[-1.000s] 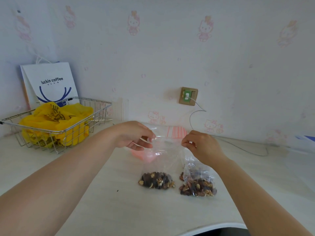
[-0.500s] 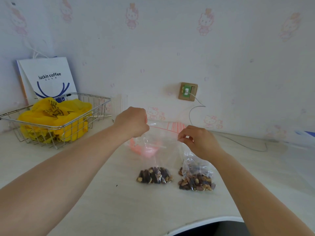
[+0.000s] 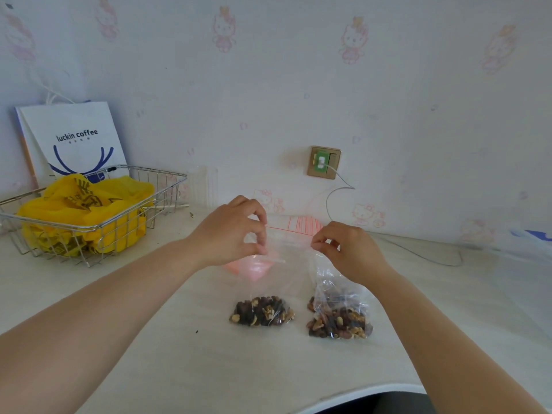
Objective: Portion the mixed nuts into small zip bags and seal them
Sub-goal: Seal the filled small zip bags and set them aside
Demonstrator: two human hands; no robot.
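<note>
I find the zip bag (image 3: 277, 282) held upright, its nut load (image 3: 262, 311) resting on the bench (image 3: 179, 354) so the weight keeps the mouth taut. The left hand (image 3: 231, 234) pinches one end of the red seal strip (image 3: 288, 230), the right hand (image 3: 348, 249) the other (both clamped on the plastic), placed, I judge, for pressing the zip closed. The larger supply bag (image 3: 339, 318) lies just beside, under the right wrist.
</note>
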